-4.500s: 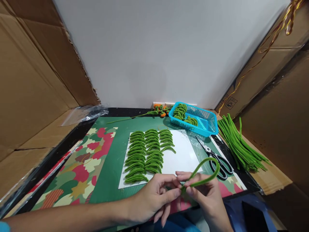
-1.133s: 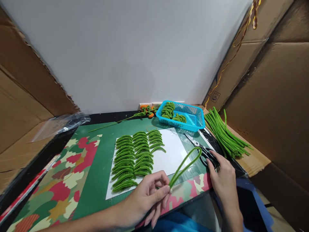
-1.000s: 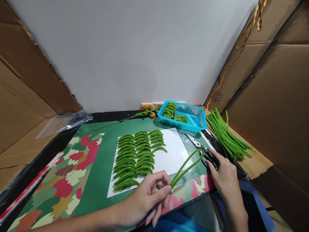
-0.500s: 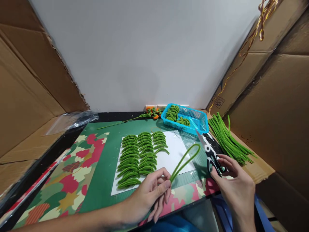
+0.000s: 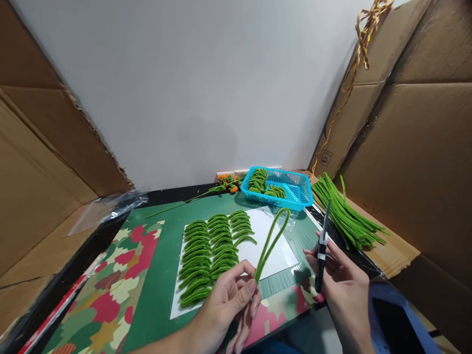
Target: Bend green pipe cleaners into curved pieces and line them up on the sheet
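Note:
Between the thumb and fingers of my left hand (image 5: 236, 300) is the lower end of a green fuzzy stem loop (image 5: 277, 237), its rounded end pointing up. My right hand (image 5: 341, 280) holds black-and-white scissors (image 5: 321, 255) upright, seen edge-on with the blades up. Left of the loop, a white sheet (image 5: 258, 255) bears three columns of curved green fuzzy pieces (image 5: 195, 255). The third column is shorter than the other two. Some of my left fingers are tucked under and partly hidden.
A blue basket (image 5: 300, 201) with bundled green pieces stands at the back. Long green stems (image 5: 346, 216) lie on cardboard to the right. Orange flowers (image 5: 230, 184) rest by the back wall. Cardboard walls (image 5: 416, 128) flank the table, and a plastic bag (image 5: 110, 209) lies back left.
My right hand has lifted and turned the scissors upright, edge-on to the view. The green loop in my left hand has tilted more upright. The camera view has shifted slightly.

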Tool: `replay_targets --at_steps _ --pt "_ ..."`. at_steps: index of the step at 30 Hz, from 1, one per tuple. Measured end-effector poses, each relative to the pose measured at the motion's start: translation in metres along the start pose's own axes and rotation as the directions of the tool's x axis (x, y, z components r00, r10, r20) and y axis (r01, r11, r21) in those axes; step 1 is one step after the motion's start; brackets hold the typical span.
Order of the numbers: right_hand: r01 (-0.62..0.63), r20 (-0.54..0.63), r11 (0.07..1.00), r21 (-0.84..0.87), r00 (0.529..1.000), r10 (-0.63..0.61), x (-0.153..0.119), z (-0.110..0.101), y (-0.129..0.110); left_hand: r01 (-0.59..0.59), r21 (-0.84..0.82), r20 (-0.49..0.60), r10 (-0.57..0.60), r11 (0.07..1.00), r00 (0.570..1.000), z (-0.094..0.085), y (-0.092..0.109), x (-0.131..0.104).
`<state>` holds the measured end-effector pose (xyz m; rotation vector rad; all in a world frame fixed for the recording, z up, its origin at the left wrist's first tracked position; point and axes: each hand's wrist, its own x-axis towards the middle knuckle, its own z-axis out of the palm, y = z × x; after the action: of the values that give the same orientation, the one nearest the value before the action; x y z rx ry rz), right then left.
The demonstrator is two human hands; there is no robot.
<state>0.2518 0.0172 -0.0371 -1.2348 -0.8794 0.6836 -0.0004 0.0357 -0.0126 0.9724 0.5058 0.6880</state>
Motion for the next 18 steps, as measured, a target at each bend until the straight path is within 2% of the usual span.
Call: replay_targets --at_steps 3,5,7,10,14,16,18 --pt "0.176 -0.042 0.963 -0.202 0.981 -0.188 0.0 -0.002 0.002 -0.016 -0.035 0.039 0.017 0.999 0.999 -0.006 -0.005 0.002" --pt "0.318 0.008 0.899 -0.302 0.944 -0.331 0.001 -0.004 -0.001 -0.014 -0.07 0.084 0.02 0.997 0.996 -0.01 -0.009 0.003" --pt "0.404 0.066 0.85 -0.338 0.911 -0.407 0.001 -0.004 -0.005 -0.01 -0.102 0.123 0.023 0.995 0.992 -0.012 -0.012 0.003" --pt "0.43 0.111 0.824 -0.37 0.901 -0.42 0.001 -0.003 -0.01 -0.007 -0.13 0.137 0.025 0.992 0.99 -0.014 -0.012 0.003" --pt "0.409 0.127 0.802 -0.434 0.91 -0.395 0.0 -0.002 -0.011 0.012 -0.127 0.098 0.001 0.992 0.995 -0.014 -0.01 0.002" --pt "0.368 0.128 0.849 -0.38 0.929 -0.346 0.0 -0.004 -0.009 0.014 -0.124 0.086 -0.003 0.992 0.996 -0.013 -0.009 0.002" --pt "0.284 0.146 0.927 -0.243 0.956 -0.255 0.002 -0.008 -0.006 0.013 -0.133 0.08 -0.002 0.991 0.997 -0.011 -0.005 0.001"
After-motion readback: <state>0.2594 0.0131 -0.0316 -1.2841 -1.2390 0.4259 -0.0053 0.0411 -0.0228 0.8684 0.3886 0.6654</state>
